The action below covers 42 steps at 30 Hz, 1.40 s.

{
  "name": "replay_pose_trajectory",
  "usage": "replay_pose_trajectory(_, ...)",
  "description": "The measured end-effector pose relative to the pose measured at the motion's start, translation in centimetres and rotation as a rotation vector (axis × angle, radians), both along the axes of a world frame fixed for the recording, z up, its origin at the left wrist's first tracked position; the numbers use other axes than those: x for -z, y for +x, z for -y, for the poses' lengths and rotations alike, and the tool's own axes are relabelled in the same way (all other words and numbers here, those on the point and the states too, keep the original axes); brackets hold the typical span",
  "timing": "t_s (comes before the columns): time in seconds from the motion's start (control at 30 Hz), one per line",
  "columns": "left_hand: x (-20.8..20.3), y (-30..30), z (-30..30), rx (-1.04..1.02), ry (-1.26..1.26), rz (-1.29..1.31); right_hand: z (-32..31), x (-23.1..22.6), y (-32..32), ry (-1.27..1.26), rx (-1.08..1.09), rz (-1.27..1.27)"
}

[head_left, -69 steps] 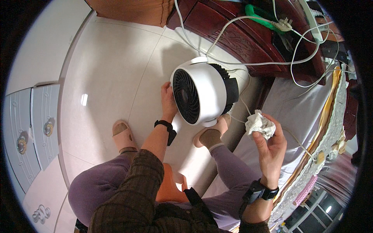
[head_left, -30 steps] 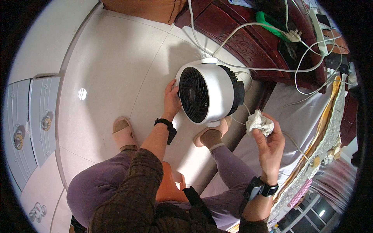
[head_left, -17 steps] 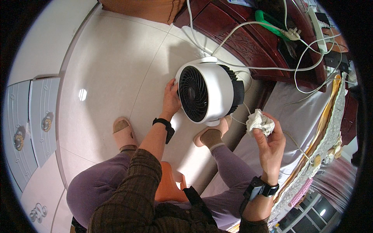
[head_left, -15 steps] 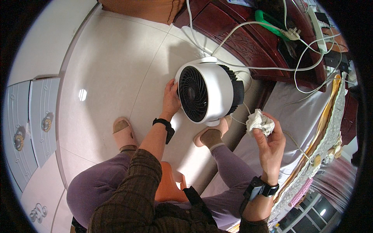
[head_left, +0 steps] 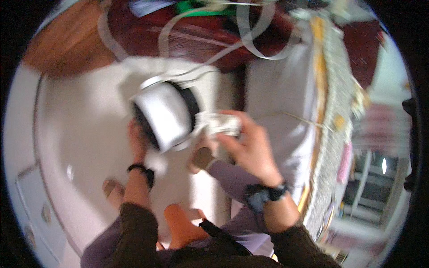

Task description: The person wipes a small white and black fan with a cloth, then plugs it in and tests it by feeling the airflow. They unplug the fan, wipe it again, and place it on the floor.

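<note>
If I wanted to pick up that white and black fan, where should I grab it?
Probably take the fan by its white shell, coming from above with spread fingers: that broad, rounded band faces the camera, between the dark front and black back. The left hand is at the front edge; the right hand holds a crumpled white wad.
</note>
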<state>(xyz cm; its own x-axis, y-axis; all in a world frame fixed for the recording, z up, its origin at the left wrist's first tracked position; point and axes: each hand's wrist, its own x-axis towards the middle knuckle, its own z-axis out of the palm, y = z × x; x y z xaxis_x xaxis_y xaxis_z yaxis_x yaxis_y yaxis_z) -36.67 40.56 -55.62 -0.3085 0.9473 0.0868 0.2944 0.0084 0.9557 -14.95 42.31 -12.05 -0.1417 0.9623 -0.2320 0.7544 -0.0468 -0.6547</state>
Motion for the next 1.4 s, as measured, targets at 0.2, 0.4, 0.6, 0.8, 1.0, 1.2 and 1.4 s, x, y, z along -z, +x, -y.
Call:
replay_pose_trajectory(0.2,-3.2,-4.0,-2.1,0.0,0.078,1.056,-0.4,-0.5,3.0,0.078,0.044,-0.085)
replay_pose_trajectory(0.4,-0.2,-11.6,-2.9,-0.33,-0.063,-0.053,1.8,-1.1,6.2,0.102,0.173,-0.085)
replay_pose_trajectory(0.6,-2.8,-16.2,-2.3,-0.614,-0.26,-0.325,2.8,-2.5,8.2,0.161,0.378,-0.404)
replay_pose_trajectory(0.8,-18.6,-18.2,-8.8,-0.428,0.118,0.059,8.6,-6.7,11.2,0.404,0.419,-0.847)
replay_pose_trajectory(1.0,-40.9,-17.0,-16.5,-0.357,0.402,-0.39,13.0,-5.3,12.0,0.334,0.527,-1.067)
replay_pose_trajectory(1.2,-56.4,-6.8,-22.4,-0.028,0.488,-0.311,13.6,-3.2,11.0,0.294,0.52,-1.09)
replay_pose_trajectory(1.4,-55.5,4.4,-29.8,0.184,0.425,-0.414,12.7,-3.1,12.5,0.253,0.551,-1.019)
